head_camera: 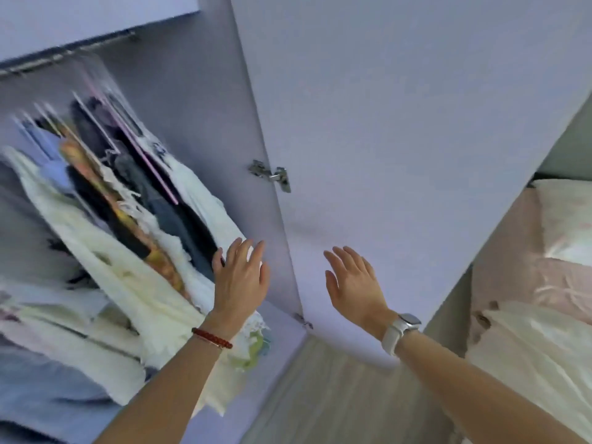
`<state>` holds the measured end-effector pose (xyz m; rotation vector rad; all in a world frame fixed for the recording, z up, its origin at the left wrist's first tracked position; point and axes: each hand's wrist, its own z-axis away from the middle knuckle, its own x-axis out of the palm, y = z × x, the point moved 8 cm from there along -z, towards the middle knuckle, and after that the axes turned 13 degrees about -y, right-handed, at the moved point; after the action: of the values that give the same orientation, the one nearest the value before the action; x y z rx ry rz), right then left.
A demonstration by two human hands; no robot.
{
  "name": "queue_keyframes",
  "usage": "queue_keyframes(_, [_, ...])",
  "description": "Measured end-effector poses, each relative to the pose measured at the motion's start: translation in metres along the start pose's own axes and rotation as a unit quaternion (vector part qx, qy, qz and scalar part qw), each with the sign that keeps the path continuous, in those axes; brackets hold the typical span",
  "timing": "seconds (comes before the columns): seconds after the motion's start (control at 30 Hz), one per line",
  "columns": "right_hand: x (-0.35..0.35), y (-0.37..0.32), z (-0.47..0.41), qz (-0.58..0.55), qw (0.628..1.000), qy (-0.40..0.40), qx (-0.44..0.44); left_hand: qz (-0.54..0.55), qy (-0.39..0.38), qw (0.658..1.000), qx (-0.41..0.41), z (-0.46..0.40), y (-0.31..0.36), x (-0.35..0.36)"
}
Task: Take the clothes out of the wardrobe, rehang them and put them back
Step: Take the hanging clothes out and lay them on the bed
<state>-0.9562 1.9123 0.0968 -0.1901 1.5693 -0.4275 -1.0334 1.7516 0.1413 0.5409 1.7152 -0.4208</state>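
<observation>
Clothes [134, 225]: hanging lengthwise from rail [64, 56], lying left of my nearer left hand [242, 280]; both hands, right hand [355, 283] included, are reaching with fingers spread, holding nothing.

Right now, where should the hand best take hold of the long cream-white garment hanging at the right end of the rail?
Probably grip the long cream-white garment at its hanger top under the dark metal rail, coming from the open front, right side. The left hand is nearest, fingers straight; hooks are blurred.

A smooth matt door [400, 123] is fitted with a shiny metal hinge [272, 175], while soft cloth clothes [134, 251] and a glossy satin pillow [563, 225] are seen.
</observation>
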Motion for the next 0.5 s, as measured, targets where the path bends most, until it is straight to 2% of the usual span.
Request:
queue_keyframes(0.13, [-0.02,-0.067,-0.07,0.003,0.995,0.003,-0.097,-0.048,0.05,0.994,-0.085,-0.013,-0.072,-0.045])
queue_keyframes(0.3, [-0.052,-0.147,-0.159,-0.066,0.979,0.003,-0.192,-0.079,0.121,0.978,-0.148,-0.046,-0.132,-0.095])
queue_keyframes(0.4, [-0.065,-0.175,-0.208,-0.098,0.97,0.0,-0.224,-0.072,0.102,0.973,-0.194,-0.074,-0.164,-0.109])
queue_keyframes(0.5, [-0.065,-0.194,-0.247,-0.13,0.964,-0.019,-0.23,-0.057,0.044,0.973,-0.22,-0.102,-0.19,-0.104])
